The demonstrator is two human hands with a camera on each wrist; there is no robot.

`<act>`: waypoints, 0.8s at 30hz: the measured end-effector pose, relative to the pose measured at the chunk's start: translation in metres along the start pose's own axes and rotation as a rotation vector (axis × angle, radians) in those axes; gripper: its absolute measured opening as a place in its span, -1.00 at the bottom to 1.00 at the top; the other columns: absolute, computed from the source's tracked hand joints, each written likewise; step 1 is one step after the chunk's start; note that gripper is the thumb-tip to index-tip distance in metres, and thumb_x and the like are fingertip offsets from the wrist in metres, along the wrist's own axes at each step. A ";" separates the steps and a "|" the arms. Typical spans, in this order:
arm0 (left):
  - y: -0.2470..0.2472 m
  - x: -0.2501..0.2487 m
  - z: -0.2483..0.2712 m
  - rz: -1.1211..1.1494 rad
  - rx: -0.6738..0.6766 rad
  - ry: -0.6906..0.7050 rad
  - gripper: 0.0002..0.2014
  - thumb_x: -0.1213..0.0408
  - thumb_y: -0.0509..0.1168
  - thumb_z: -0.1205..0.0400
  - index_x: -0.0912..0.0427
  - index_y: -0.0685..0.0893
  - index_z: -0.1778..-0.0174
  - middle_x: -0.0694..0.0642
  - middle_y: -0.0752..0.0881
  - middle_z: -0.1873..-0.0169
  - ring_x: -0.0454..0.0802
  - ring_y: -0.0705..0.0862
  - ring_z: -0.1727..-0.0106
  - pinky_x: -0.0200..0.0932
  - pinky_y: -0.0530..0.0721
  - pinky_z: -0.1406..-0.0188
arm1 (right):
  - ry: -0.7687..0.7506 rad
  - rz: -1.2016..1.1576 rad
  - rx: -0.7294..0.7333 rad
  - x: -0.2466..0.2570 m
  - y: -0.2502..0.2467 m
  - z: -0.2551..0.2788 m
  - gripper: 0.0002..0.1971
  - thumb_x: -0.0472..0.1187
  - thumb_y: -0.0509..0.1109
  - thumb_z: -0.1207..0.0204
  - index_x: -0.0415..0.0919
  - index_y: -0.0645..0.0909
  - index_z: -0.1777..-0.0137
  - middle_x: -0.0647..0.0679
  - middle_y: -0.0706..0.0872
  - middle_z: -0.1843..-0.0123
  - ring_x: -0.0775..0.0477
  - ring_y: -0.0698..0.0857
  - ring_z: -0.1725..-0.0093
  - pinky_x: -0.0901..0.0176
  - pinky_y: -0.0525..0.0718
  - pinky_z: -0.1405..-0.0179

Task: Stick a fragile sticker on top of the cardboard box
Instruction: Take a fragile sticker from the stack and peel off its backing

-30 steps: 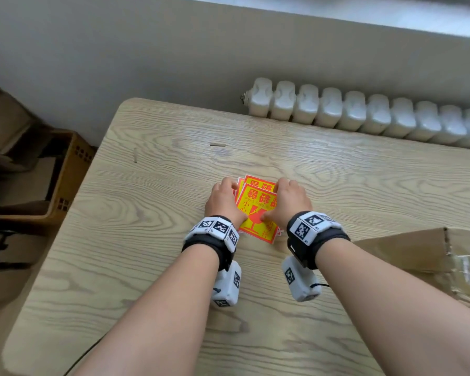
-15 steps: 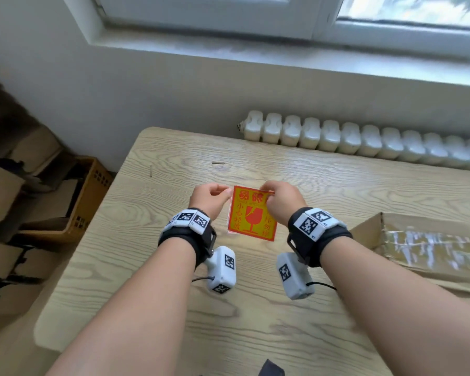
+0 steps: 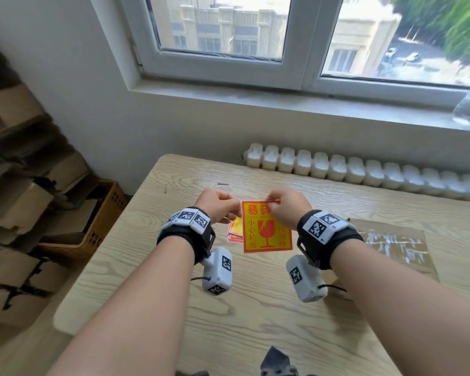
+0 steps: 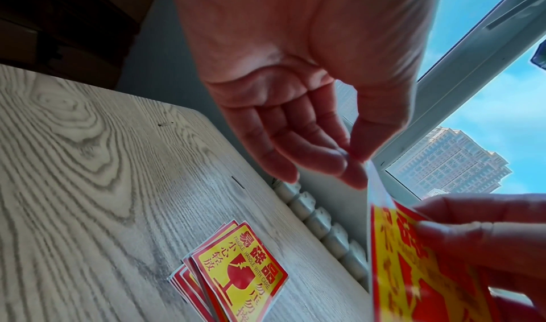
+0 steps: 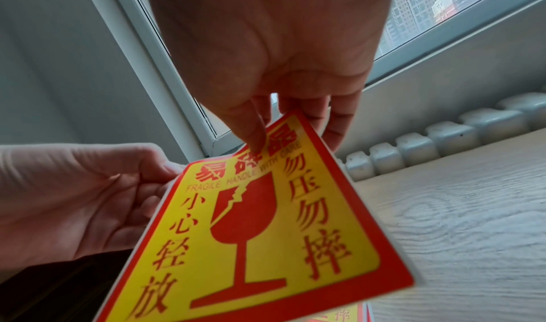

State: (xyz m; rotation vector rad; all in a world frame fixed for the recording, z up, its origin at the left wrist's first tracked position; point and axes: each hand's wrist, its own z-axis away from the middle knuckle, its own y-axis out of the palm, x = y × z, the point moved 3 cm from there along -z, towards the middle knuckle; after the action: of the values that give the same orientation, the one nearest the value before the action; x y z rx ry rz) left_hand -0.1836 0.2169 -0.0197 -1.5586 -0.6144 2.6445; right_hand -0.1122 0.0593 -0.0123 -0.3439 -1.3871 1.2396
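A red and yellow fragile sticker (image 3: 266,232) hangs above the table between both hands. My left hand (image 3: 236,213) pinches its upper left corner; in the left wrist view thumb and forefinger (image 4: 359,161) nip the white backing edge of the sticker (image 4: 407,268). My right hand (image 3: 272,206) pinches the top edge, thumb on the printed face of the sticker (image 5: 266,233), fingers behind. A stack of the same stickers (image 3: 235,232) lies on the table below. The taped cardboard box (image 3: 394,245) lies flat at the right, apart from both hands.
The wooden table (image 3: 255,321) ends at a rounded left corner. A white radiator (image 3: 364,172) runs along its far edge under the window. Cardboard boxes and a brown crate (image 3: 98,221) stand on the floor at the left.
Both hands have lifted one sticker off the stack and now hold it upright in the air. The head view has tilted up toward the window.
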 end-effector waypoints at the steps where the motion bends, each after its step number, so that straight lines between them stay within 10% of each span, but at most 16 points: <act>1: 0.001 -0.002 0.003 0.001 0.003 -0.002 -0.91 0.42 0.32 -0.54 0.25 0.69 0.26 0.06 0.74 0.43 -0.14 0.62 0.44 -0.41 0.69 0.45 | -0.007 0.007 0.001 -0.001 -0.001 0.002 -0.73 -0.21 0.20 -0.62 -0.11 0.72 -0.15 -0.11 0.79 -0.10 -0.08 0.68 0.01 0.03 0.71 -0.01; 24: 0.036 -0.018 0.024 0.299 0.174 -0.110 -0.83 0.39 0.31 -0.58 0.19 0.65 0.35 -0.05 0.68 0.66 -0.12 0.61 0.42 -0.24 0.74 0.29 | -0.307 -0.089 -0.176 0.006 -0.020 0.040 -0.83 -0.19 0.50 -0.39 0.06 0.80 0.07 0.16 0.79 0.24 0.10 0.78 0.22 0.03 0.77 0.02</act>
State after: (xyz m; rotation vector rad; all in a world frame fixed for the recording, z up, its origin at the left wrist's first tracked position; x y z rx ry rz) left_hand -0.1882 0.1721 -0.0067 -1.5725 -0.1547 2.9167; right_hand -0.1391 0.0380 0.0166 -0.2149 -1.7619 1.1325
